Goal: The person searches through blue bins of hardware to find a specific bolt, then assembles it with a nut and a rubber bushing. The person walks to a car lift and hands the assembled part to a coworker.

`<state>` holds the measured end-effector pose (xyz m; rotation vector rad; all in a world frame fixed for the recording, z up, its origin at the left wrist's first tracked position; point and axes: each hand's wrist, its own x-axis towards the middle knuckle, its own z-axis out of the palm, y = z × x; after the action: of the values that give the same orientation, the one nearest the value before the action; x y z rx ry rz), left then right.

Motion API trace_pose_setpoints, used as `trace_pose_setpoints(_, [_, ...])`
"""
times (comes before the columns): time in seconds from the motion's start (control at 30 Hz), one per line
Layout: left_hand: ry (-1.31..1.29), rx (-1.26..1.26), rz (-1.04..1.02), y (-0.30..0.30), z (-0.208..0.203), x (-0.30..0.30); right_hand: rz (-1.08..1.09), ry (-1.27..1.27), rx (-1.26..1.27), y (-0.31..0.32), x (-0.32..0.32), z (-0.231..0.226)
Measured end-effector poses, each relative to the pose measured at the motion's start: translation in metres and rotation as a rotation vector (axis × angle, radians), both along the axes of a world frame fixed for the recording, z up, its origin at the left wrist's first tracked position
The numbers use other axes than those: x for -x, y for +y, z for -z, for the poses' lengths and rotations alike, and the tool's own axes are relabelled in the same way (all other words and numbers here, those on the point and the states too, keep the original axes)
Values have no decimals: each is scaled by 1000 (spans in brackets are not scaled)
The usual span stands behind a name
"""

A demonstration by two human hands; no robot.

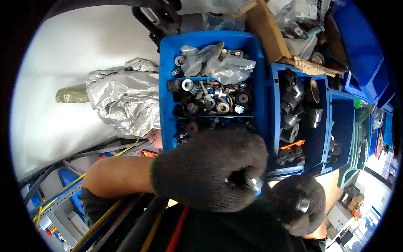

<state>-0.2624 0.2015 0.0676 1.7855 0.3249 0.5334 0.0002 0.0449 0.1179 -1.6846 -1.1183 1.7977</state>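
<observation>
My left hand [205,168], in a dark knit glove, is curled closed in front of a blue divided bin [165,92]. Between its fingers shows a small shiny metal part [255,184], mostly hidden. To the right and lower, my right hand [300,201], gloved the same way, is closed around a shiny metal piece [302,205] whose kind I cannot make out. The bin's middle compartment holds mixed metal fittings [218,94], nuts and black round parts. Clear plastic bags [231,69] lie over small parts in the far compartment. My left hand covers much of the near compartment.
A second blue bin [275,126] at the right holds black pipe fittings [291,98] and an orange strip [292,145]. Behind it stands an open cardboard box [266,29] with bagged parts. Silver crumpled sheeting [126,94] lies at the left. More blue bins [361,54] stand far right.
</observation>
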Motion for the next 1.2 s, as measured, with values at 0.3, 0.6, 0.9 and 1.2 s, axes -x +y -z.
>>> trace_pose_setpoints(0.3, [-25, 339, -95, -39, 25, 0, 84, -50, -39, 2, 30, 9])
trace_pose_setpoints(0.6, [-40, 384, -161, -34, 25, 3, -10, -294, -296, -4, 30, 21])
trace_pose_setpoints(0.9, [-37, 261, -108, -34, 28, 0, 3, -399, -230, 5, 43, 19])
trace_pose_setpoints(1.2, [6, 203, -110, -41, 25, -1, 67, -143, -369, 5, 45, 35])
